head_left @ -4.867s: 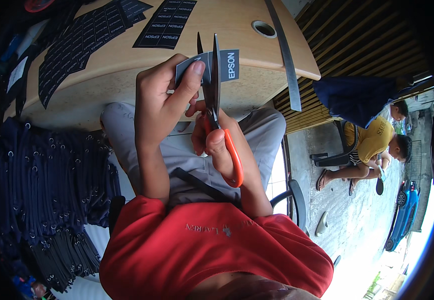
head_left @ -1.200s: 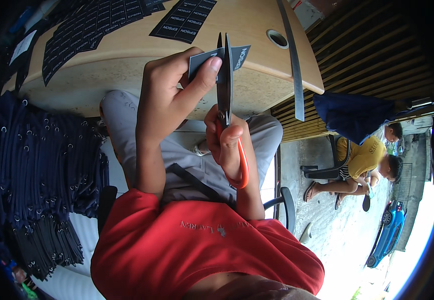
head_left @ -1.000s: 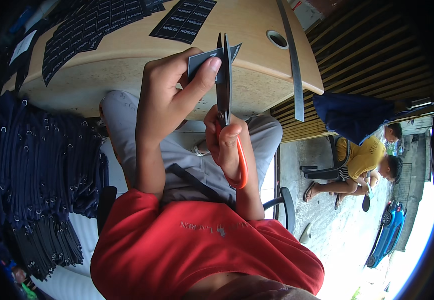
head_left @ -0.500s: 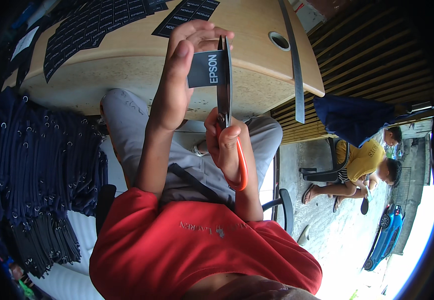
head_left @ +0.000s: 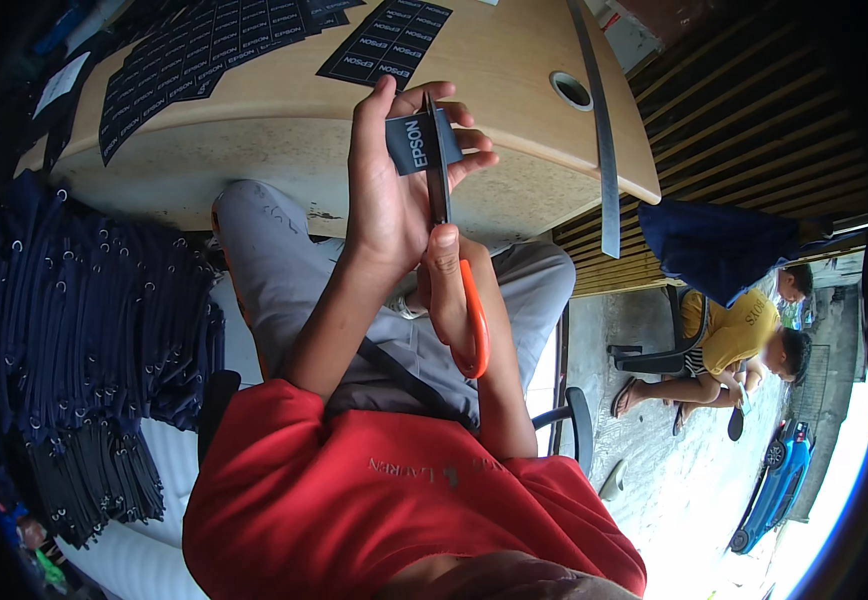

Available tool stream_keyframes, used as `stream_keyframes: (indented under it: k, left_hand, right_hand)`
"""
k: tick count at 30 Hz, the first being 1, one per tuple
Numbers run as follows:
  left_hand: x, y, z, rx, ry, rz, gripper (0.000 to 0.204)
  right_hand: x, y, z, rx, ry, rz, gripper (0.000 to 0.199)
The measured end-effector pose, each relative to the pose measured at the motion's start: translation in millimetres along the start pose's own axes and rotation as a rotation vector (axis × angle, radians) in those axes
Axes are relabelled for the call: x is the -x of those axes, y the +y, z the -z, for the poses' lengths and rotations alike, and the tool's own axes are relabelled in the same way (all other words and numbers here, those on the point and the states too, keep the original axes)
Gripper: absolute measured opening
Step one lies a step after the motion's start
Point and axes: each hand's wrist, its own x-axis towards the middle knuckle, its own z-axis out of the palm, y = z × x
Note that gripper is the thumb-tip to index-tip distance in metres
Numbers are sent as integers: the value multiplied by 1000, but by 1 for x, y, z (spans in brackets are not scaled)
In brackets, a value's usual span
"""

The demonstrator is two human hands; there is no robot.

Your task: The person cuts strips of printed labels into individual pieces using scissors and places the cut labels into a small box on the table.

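My left hand [head_left: 384, 205] is raised in front of the desk with the palm turned up, thumb and fingers spread apart. Against its fingers lies a small dark label [head_left: 407, 150] with light lettering. My right hand [head_left: 444, 285] grips a pair of scissors [head_left: 438, 195] by the orange handles. Their dark blades point up and cross in front of the label, with parts of it showing on both sides. Whether the blades have gone through the label cannot be made out. The scissors' lower handle loop is partly hidden by my right hand.
On the desk [head_left: 514, 60] lie sheets of dark printed labels [head_left: 384, 45] and a dark strip [head_left: 604, 150] hanging over its edge. Bundled navy straps with metal rings [head_left: 94, 300] hang at the left. A person in yellow [head_left: 739, 325] sits at the right, near a blue car [head_left: 774, 490].
My left hand has opened wider and turned, its fingers now spread behind the blades. Label and blades have shifted slightly left, and the label now shows on both sides of the scissors.
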Motion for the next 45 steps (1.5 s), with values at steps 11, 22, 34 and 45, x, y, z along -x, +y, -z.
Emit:
stream_keyframes:
  k: [11,22,34,45]
  left_hand:
    - [-4,-10,-1,-44,58,-13,41]
    - [-21,-14,26,174,118,130,35]
    - [-21,-23,43,537,-14,109,23]
    - [-21,16,35,515,-162,-28,25]
  right_hand:
    - [-5,2,7,139,23,-82,71]
    - [-20,-6,23,215,-125,-124,80]
    - [-47,-51,61,544,-472,-347,86]
    - [5,1,79,-68,-887,185,73]
